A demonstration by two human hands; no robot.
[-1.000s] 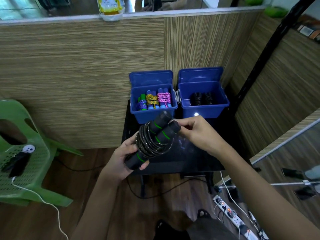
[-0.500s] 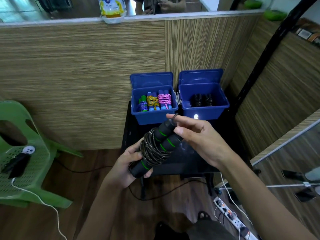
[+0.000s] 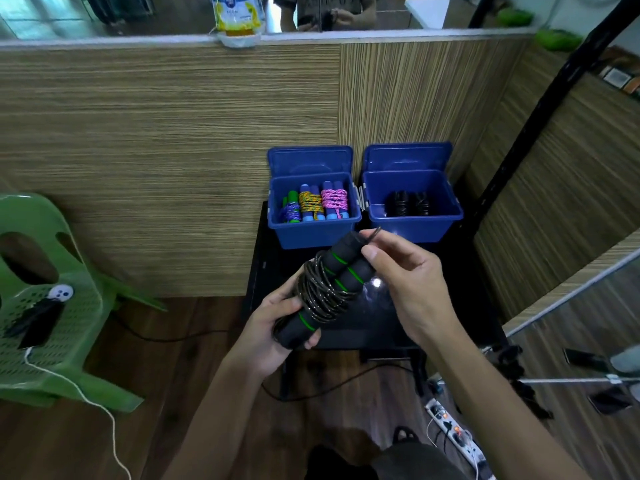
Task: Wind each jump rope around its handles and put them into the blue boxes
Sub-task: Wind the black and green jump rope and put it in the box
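A black jump rope (image 3: 323, 291) with green-ringed foam handles is wound into a bundle and held tilted above the black table (image 3: 446, 306). My left hand (image 3: 273, 327) grips the lower ends of both handles. My right hand (image 3: 405, 271) pinches the loose rope end by the upper handle tips. Behind stand two open blue boxes: the left box (image 3: 313, 233) holds three wound coloured ropes, the right box (image 3: 414, 226) holds wound black ropes.
A wood-grain partition runs behind the boxes. A green plastic chair (image 3: 45, 306) with a phone and white cable stands at the left. A power strip (image 3: 453, 431) and cables lie on the wooden floor at the lower right. A black pole (image 3: 540, 109) leans at the right.
My right hand has lifted from the handle tips and now pinches the rope end above them. The bundle has shifted slightly lower in my left hand's grip.
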